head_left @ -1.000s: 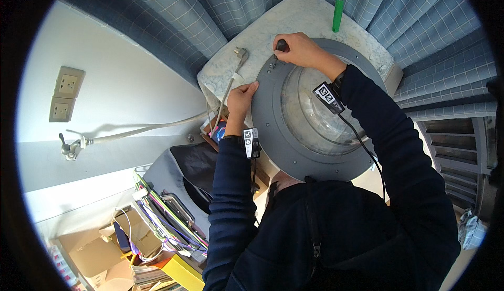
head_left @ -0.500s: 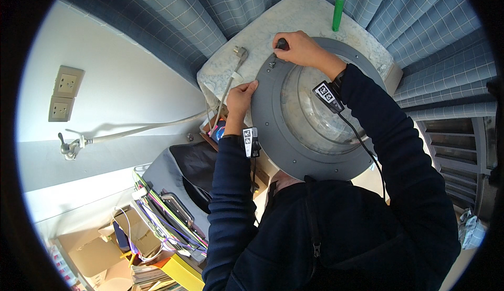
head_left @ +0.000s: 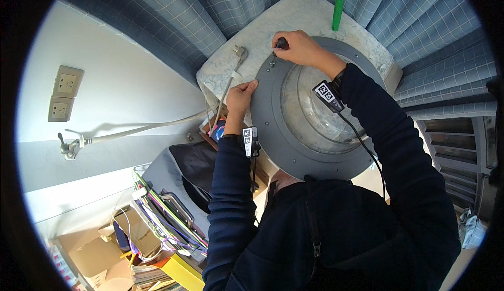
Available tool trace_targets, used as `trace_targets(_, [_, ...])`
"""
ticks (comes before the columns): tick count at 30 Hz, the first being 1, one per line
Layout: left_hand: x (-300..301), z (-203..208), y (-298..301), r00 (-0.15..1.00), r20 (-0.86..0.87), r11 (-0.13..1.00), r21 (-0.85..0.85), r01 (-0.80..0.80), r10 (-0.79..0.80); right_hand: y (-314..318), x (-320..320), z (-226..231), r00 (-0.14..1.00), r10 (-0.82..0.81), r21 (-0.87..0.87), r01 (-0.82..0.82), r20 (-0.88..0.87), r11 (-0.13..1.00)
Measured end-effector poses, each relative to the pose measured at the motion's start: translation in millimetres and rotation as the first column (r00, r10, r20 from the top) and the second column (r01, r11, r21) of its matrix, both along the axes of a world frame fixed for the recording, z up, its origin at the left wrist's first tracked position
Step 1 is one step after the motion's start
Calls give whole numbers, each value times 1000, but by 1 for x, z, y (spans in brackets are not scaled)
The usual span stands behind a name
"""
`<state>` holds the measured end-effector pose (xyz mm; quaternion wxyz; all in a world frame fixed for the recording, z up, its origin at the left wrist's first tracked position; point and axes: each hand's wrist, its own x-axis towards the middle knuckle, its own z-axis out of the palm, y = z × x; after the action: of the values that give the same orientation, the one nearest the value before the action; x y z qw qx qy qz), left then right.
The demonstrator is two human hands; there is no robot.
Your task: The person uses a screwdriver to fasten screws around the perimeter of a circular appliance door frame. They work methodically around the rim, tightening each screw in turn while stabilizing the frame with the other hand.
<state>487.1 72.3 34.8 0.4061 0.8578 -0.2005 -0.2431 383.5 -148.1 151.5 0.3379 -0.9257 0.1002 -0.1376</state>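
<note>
A round washing machine door (head_left: 275, 139), a grey ring about a clear glass bowl, leans on a marbled top and against my body. With its fingers on the ring's upper left edge, my left hand (head_left: 239, 101) steadies it, thumb side showing. My right hand (head_left: 300, 48) is wrapped round the black handle of a screwdriver (head_left: 282, 43). Its tip is near a small metal latch piece (head_left: 271, 64) on the ring; whether they touch I cannot tell. Several small screws dot the ring.
A power plug (head_left: 240, 52) and its grey cord lie on the marbled top (head_left: 220, 65). A green-handled rod (head_left: 337, 15) stands behind. A hose runs left to a wall tap (head_left: 68, 146). Lower left are a grey bag (head_left: 163, 170), boxes and papers. Blue checked curtains hang around.
Very little differs. My right hand and the screwdriver have shifted by a hair; my left hand keeps its place on the door's edge.
</note>
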Motion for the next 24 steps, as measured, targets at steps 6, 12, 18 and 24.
trace_targets(6, [-1, 5, 0, 1000, -6, 1000, 30, -4, 4, 1, -1, 1, 1000, -9, 24, 10, -27, 1000])
trace_targets(12, [-3, 8, 0, 1000, -12, 1000, 24, -11, 11, 0, -1, -1, 1000, -12, 9, 12, -21, 1000])
trace_targets(18, [-3, 6, 0, 1000, 7, 1000, 22, -7, 7, 0, 0, 0, 1000, -8, 7, 8, -28, 1000])
trace_targets(24, [-1, 5, 0, 1000, -12, 1000, 16, -3, 4, 1, -1, -1, 997, -49, -28, 47, -60, 998])
